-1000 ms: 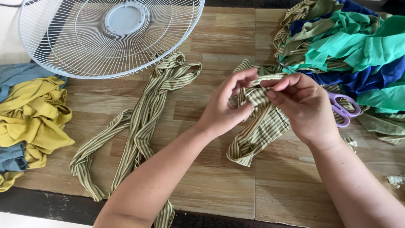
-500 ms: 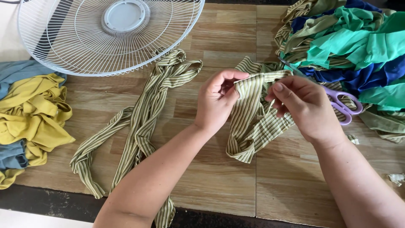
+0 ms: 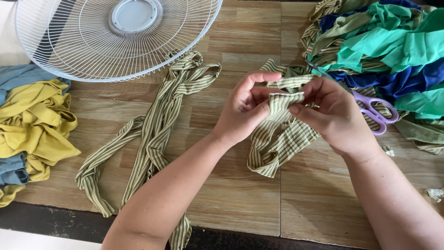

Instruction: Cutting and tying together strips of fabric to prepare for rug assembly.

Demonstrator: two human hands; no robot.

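My left hand and my right hand both pinch a green striped fabric strip above the wooden floor. The strip is bunched and folded between my thumbs and fingers, and its loose loop hangs down onto the boards below my hands. Several longer strips of the same striped cloth lie stretched out to the left of my left forearm.
A white wire fan guard lies at the top left. A heap of yellow and blue-grey cloth sits at the left edge. Purple-handled scissors rest by a pile of green, blue and striped fabric at the top right.
My hands have drawn closer together and folded the top of the striped strip over between my fingers; the strip's lower loop stays on the floor.
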